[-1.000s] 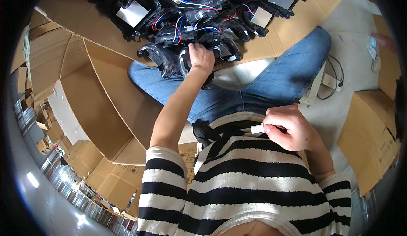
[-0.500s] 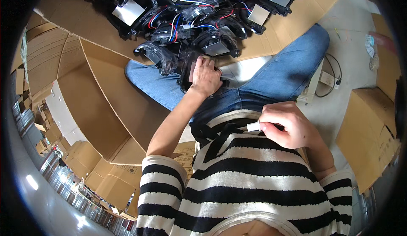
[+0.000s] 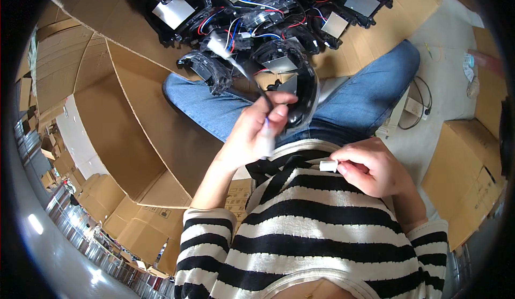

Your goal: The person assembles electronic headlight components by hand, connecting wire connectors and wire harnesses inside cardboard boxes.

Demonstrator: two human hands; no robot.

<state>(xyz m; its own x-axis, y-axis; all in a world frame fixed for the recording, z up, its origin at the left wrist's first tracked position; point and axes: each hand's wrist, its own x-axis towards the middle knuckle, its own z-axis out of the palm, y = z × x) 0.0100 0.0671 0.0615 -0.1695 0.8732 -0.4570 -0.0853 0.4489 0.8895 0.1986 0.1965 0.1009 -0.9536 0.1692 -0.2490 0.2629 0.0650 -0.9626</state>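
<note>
My left hand [image 3: 255, 130] is raised over my lap, its fingers pinched on a dark cable [image 3: 248, 74]. A blurred white connector [image 3: 217, 46] is at the cable's far end, and another white piece [image 3: 265, 142] hangs below the fingers. Just beyond this hand, a curved black lamp-like unit [image 3: 306, 97] with a silver plate stands at my lap; whether the cable joins it I cannot tell. My right hand [image 3: 373, 167] is closed near my waist, holding a small white connector [image 3: 328, 166] between thumb and fingers.
Several similar black units [image 3: 268, 17] with silver plates and red, blue and white wires lie on cardboard [image 3: 370, 46] ahead. An open cardboard box [image 3: 145, 132] stands on the left, another box [image 3: 458, 175] on the right. A black cord [image 3: 429, 92] lies on the floor.
My left hand has come off the black unit and lifted toward me with the cable. The unit now stands farther right, turned differently. My right hand has barely moved, still holding its connector.
</note>
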